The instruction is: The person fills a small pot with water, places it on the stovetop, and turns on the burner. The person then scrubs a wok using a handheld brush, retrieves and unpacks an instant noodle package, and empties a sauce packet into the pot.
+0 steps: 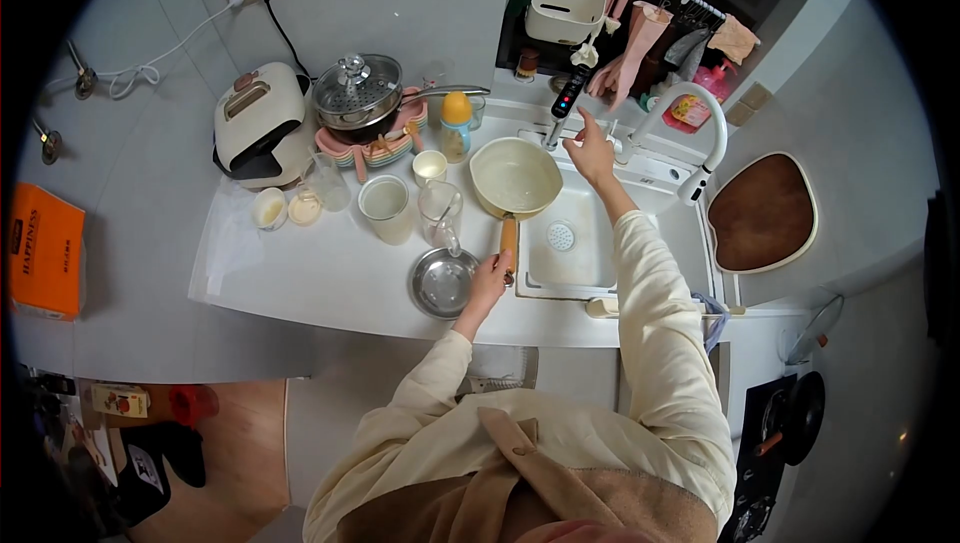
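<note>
My left hand [487,288] is closed around the wooden handle [509,235] of a cream saucepan [517,175]. The pan is level at the left side of the white sink [566,268], and nothing shows inside it. My right hand [592,151] reaches over the sink's back edge with its index finger stretched out and nothing in its grasp. Just beyond that fingertip stands a black tap unit [570,91] with a lit display; I cannot tell whether they touch. A steel bowl [444,283] lies beside my left hand, with a clear glass jug [440,211] behind it.
Left of the pan stand a tall cup [385,205], a yellow-capped bottle [456,125], a lidded steel pot [358,93] and a white appliance [262,123]. A curved white tap [712,133] arches over the sink's right side. Pink gloves [635,48] hang from the rail behind.
</note>
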Demonstrator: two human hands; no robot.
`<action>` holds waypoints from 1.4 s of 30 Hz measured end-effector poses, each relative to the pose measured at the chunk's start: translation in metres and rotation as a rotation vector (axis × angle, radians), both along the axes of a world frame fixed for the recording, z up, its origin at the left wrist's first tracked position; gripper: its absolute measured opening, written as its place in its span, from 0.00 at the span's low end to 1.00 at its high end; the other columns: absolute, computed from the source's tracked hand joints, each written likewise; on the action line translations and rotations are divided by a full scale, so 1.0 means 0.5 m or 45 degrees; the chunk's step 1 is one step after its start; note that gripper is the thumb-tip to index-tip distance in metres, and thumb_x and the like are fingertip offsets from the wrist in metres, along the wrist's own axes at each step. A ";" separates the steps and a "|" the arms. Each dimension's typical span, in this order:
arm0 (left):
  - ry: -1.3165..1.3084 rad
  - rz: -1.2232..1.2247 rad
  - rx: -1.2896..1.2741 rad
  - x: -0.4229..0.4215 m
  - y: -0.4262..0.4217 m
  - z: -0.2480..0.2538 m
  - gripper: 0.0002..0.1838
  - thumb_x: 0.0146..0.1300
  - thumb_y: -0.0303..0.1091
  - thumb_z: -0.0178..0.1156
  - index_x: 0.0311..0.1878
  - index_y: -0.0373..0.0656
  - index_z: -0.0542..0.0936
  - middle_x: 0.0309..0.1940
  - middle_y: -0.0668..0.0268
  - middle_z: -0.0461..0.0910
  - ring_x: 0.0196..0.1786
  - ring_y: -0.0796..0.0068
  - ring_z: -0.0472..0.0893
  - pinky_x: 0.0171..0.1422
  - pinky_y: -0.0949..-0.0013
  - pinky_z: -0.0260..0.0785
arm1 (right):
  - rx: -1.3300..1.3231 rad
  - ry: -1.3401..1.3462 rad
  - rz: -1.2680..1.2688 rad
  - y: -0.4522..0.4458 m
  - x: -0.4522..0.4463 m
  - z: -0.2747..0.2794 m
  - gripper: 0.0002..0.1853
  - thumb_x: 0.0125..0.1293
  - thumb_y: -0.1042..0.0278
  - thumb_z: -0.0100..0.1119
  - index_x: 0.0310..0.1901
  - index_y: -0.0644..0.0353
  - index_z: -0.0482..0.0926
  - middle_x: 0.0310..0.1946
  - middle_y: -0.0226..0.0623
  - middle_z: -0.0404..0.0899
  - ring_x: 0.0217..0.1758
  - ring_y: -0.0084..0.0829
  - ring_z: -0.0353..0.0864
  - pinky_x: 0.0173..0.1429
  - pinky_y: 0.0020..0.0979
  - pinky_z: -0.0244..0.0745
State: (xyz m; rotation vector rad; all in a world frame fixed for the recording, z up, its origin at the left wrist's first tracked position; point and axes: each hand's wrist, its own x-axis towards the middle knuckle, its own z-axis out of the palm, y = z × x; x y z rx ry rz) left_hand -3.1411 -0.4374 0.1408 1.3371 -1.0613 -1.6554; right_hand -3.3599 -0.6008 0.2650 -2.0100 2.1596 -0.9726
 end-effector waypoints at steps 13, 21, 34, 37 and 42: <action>0.025 -0.011 0.018 0.004 0.001 0.006 0.28 0.63 0.57 0.51 0.41 0.36 0.76 0.19 0.70 0.73 0.18 0.84 0.69 0.19 0.79 0.59 | 0.199 0.636 0.010 -0.023 0.006 0.037 0.35 0.55 0.60 0.50 0.67 0.31 0.53 0.43 0.42 0.74 0.44 0.41 0.77 0.54 0.45 0.65; 0.242 -0.127 0.145 0.018 -0.002 0.019 0.25 0.63 0.54 0.52 0.44 0.38 0.73 0.22 0.65 0.75 0.21 0.78 0.76 0.22 0.77 0.69 | 0.121 0.452 -0.015 0.003 0.002 0.037 0.37 0.54 0.63 0.50 0.67 0.33 0.52 0.42 0.42 0.74 0.43 0.42 0.77 0.50 0.47 0.67; 0.734 -0.301 0.484 -0.026 -0.124 -0.025 0.17 0.57 0.45 0.63 0.37 0.43 0.72 0.20 0.70 0.72 0.20 0.79 0.73 0.24 0.78 0.69 | -0.096 -0.205 0.212 0.258 0.053 -0.007 0.32 0.52 0.77 0.50 0.62 0.47 0.63 0.33 0.34 0.71 0.27 0.29 0.71 0.36 0.30 0.68; 0.608 -0.321 0.494 -0.021 -0.134 -0.021 0.11 0.56 0.37 0.63 0.27 0.46 0.70 0.18 0.73 0.69 0.17 0.83 0.68 0.19 0.80 0.62 | 0.008 -0.398 0.166 0.387 0.067 -0.028 0.31 0.52 0.79 0.51 0.61 0.51 0.65 0.34 0.34 0.70 0.25 0.27 0.68 0.34 0.27 0.67; 0.593 -0.425 0.552 0.020 -0.122 0.003 0.09 0.54 0.28 0.60 0.26 0.44 0.69 0.16 0.73 0.67 0.16 0.85 0.66 0.18 0.80 0.58 | 0.068 -0.572 -0.081 0.607 0.058 -0.085 0.28 0.53 0.79 0.51 0.58 0.54 0.68 0.35 0.32 0.70 0.24 0.21 0.64 0.31 0.23 0.64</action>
